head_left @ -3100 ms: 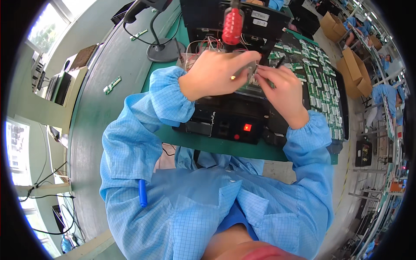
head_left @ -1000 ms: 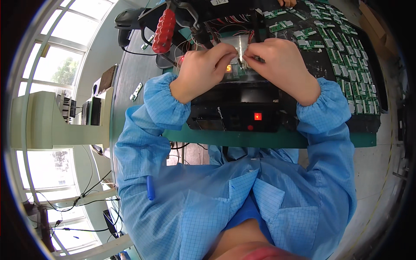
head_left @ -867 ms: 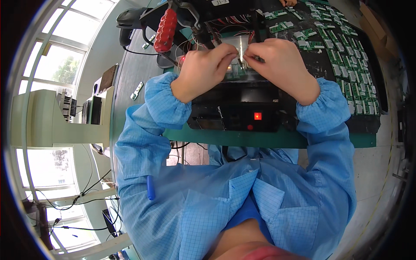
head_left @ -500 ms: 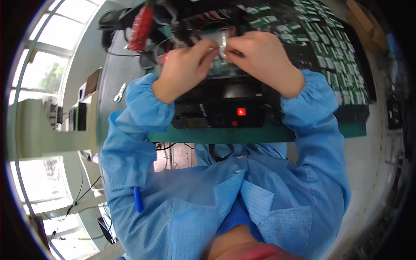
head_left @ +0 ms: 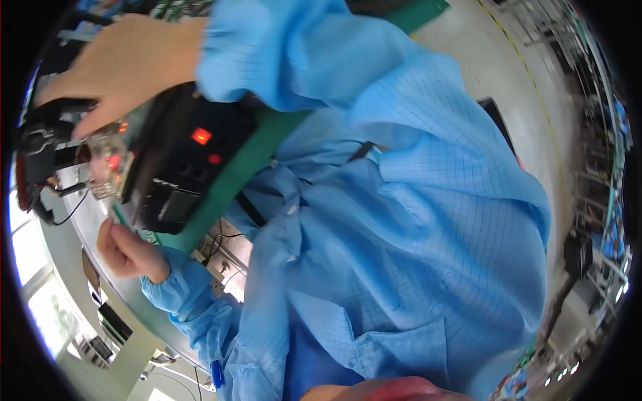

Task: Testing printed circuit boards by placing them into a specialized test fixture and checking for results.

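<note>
My left hand (head_left: 127,248) is closed at the near end of the fixture, its fingertips pinching a thin green strip (head_left: 119,214) that looks like a small circuit board. Stretched across the black box, my right hand (head_left: 137,63) has its thumb and fingers around a black handle (head_left: 75,105) of the clamp. Below that handle lies a clear fixture (head_left: 107,164) with red lights glowing in it. Beside it stands the black box (head_left: 177,170) with a lit red switch (head_left: 201,136). Motion blurs the right fingertips.
A green mat (head_left: 231,175) runs along the table edge under the box. Black clamp parts and a cable (head_left: 73,204) stand at the far left. Several green boards (head_left: 180,8) lie beyond my right hand. Shelving (head_left: 558,33) stands across the aisle at right.
The view has swung round, putting the fixture at the left. My hands have parted: the right has moved onto the clamp handle, the left has drawn back with the green strip.
</note>
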A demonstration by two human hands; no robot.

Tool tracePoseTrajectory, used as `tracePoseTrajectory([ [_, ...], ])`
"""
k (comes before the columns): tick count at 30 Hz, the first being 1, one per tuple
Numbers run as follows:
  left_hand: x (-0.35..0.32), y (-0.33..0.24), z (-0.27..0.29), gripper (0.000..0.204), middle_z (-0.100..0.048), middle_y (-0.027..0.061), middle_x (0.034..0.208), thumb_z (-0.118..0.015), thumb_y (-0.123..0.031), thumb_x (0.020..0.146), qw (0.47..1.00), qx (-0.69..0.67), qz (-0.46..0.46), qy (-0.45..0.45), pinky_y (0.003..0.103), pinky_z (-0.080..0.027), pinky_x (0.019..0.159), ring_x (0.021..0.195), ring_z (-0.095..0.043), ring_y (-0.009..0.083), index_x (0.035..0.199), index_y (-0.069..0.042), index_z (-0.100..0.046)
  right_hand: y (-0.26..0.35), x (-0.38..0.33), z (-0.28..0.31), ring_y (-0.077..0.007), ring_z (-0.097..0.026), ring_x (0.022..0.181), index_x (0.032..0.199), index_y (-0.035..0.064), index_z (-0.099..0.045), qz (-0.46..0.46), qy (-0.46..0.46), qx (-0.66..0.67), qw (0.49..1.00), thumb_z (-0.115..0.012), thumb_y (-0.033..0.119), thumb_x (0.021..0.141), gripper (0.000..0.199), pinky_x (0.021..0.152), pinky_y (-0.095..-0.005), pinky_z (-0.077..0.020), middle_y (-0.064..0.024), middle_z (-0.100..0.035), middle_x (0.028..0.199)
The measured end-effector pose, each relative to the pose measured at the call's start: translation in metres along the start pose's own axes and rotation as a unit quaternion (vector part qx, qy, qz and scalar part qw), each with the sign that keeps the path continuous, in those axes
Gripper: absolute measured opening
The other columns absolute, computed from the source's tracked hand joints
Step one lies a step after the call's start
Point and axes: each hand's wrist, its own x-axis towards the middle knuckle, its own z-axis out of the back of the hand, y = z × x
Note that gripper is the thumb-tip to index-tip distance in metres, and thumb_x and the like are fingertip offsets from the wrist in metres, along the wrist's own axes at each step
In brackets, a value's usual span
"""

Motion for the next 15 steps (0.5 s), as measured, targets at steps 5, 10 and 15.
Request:
tracePoseTrajectory([
  [5,-0.027,0.015,0.010,0.018,-0.041,-0.0016,0.059,-0.053,-0.004,0.096,0.996,-0.082,0.008,-0.025,0.025,-0.022,0.051,0.053,-0.034,0.0081,0.100,0.007,-0.066,0.008,-0.034,0.018,-0.0305,-0.068,0.078,0.102,0.0164,-0.072,-0.091,0.031,-0.046,0.994,-0.065,0.052,0.090,0.039,0.064,-0.0433,-0.0534,-0.0109,-0.071,0.087],
  [10,-0.038,0.025,0.020,0.016,-0.054,-0.0003,0.070,-0.058,-0.006,0.096,0.998,-0.043,0.039,-0.023,0.020,-0.031,0.055,0.061,-0.044,0.0066,0.102,0.004,-0.070,0.010,-0.022,0.032,-0.0287,-0.068,0.076,0.101,0.0132,-0.072,-0.124,0.026,-0.079,0.989,-0.065,0.050,0.090,0.039,0.064,-0.0417,-0.0528,-0.0109,-0.071,0.085],
  [15,-0.038,0.015,0.037,0.017,-0.057,-0.0010,0.073,-0.058,-0.007,0.098,0.999,-0.008,0.037,0.038,0.020,-0.036,0.056,0.065,-0.048,0.0060,0.106,0.002,-0.071,0.014,0.000,0.038,-0.0269,-0.068,0.074,0.100,0.0100,-0.072,-0.151,0.027,-0.087,0.984,-0.065,0.047,0.091,0.039,0.063,-0.0400,-0.0522,-0.0110,-0.071,0.083],
])
